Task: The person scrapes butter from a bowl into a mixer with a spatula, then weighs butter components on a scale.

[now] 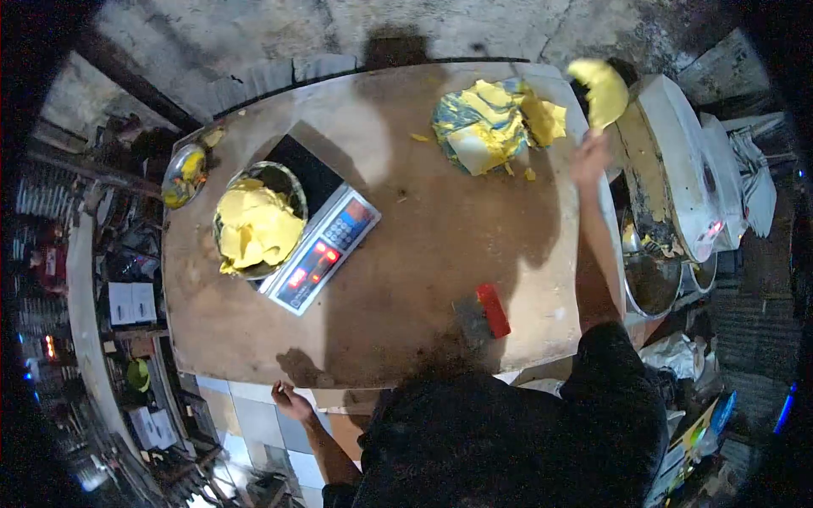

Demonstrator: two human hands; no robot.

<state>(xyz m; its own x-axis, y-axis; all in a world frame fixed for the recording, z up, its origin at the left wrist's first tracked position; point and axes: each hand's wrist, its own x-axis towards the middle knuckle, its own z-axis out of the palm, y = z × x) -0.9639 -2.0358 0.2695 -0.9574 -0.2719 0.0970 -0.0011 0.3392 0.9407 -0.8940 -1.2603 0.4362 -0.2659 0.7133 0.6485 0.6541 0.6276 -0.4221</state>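
My right hand (590, 159) is closed on the handle of a tool whose broad head is coated in a yellow mass (600, 93), raised over the table's right edge. To its left lies a yellow block (487, 127) in bluish wrapping. On the left of the table, a metal bowl (298, 196) heaped with yellow paste (258, 224) rests on a digital scale (343, 227) with lit red digits. My left hand (292, 401) is by the table's near edge, fingers slightly curled and apart, holding nothing.
A scraper with a red handle (493, 311) lies near the table's (406, 254) front edge. A small metal dish (185, 176) with yellow bits sits at the far left corner. Metal bowls (650, 284) and a large pale container (677, 161) stand at the right.
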